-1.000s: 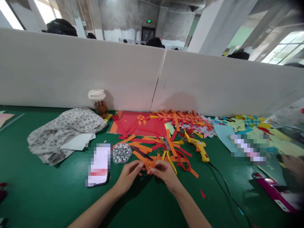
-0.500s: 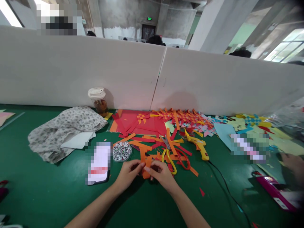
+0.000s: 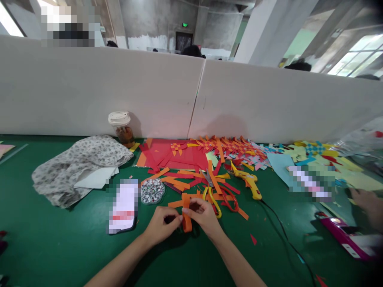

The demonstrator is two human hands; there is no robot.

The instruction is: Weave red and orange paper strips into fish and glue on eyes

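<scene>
A folded orange paper strip [image 3: 187, 217] stands between my two hands, bent over into a narrow loop. My right hand [image 3: 205, 217] pinches it with thumb and fingers from the right. On the other side, my left hand [image 3: 164, 223] is closed, thumb and index fingertips at the strip's left edge. Just beyond lie loose orange and red paper strips [image 3: 179, 184]. Scissors [image 3: 235, 205] with red and yellow handles rest among them, right of my right hand. A clear case of googly eyes [image 3: 153, 191] sits ahead of my left hand.
A yellow glue gun [image 3: 253, 184] trails a black cord on the right. At left are a phone [image 3: 123, 205], a patterned cloth [image 3: 80, 163] and a lidded cup [image 3: 121, 127]. Woven orange-red paper pieces [image 3: 233, 147] line the white partition [image 3: 149, 91]. Another person's hand [image 3: 366, 203] is far right.
The orange strip has gone from a flatter fold held by both hands to a standing loop, slightly further right. My left fingers have shifted to its edge. The view has moved slightly.
</scene>
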